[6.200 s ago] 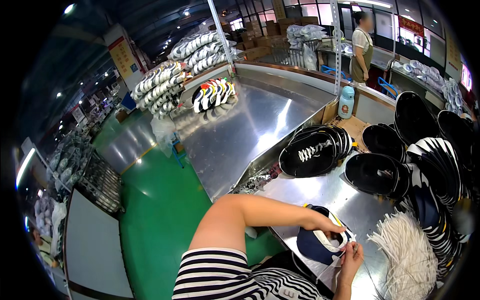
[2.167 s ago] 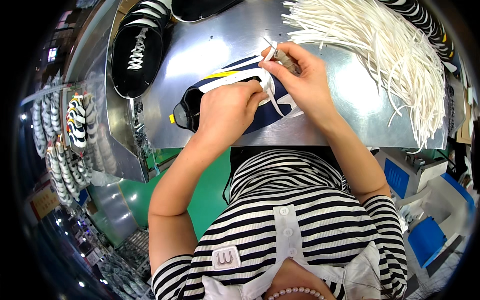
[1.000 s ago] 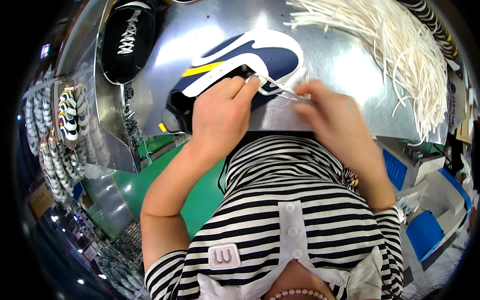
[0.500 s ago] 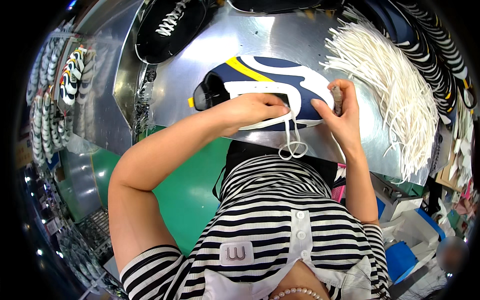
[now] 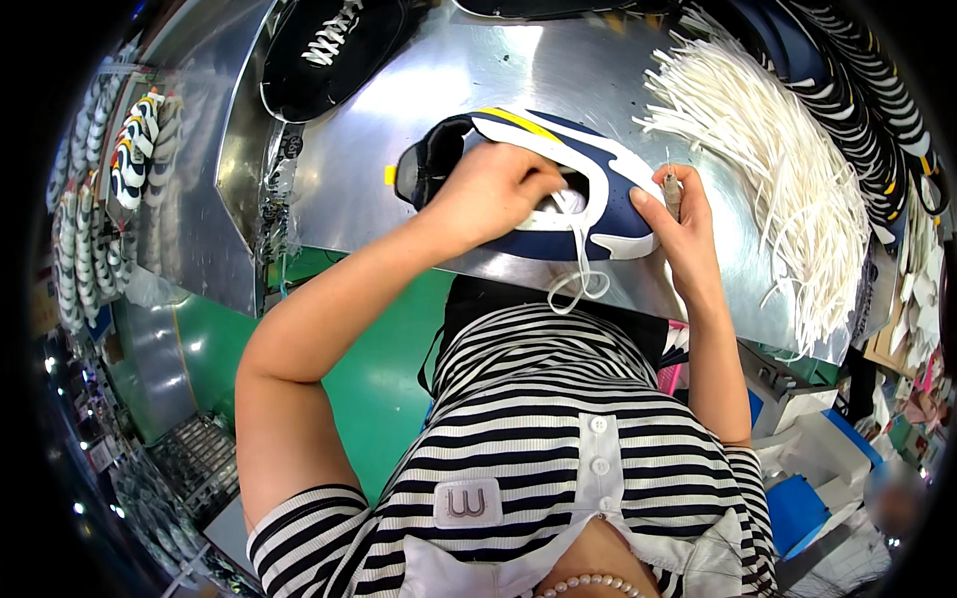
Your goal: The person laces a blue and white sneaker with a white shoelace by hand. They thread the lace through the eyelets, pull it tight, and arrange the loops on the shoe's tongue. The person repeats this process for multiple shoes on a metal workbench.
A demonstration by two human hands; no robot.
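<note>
A navy shoe upper [image 5: 598, 164] with white overlays and a yellow stripe lies on its side on the metal table, toe to the right, opening toward me. My left hand [image 5: 493, 194] reaches over the opening with fingers closed at a white shoelace [image 5: 580, 244], which passes through the front edge and hangs in loops. The fingertips are partly hidden and slightly blurred. At the toe, my right hand [image 5: 686, 214] grips a small hand tool [image 5: 673, 197] with a brownish handle and thin metal tip pointing away; its thumb lies against the toe.
A thick bundle of white laces [image 5: 768, 179] lies on the metal table [image 5: 349, 199] at right. Beyond it hang rows of navy and white uppers [image 5: 837, 90]. A black laced shoe [image 5: 329, 55] stands at the far left. Blue and white boxes [image 5: 797, 513] are at lower right.
The shoe upper has rolled so its opening faces me more. My left hand has moved slightly left and up, into the opening. The tool's thin tip now shows above my right hand.
</note>
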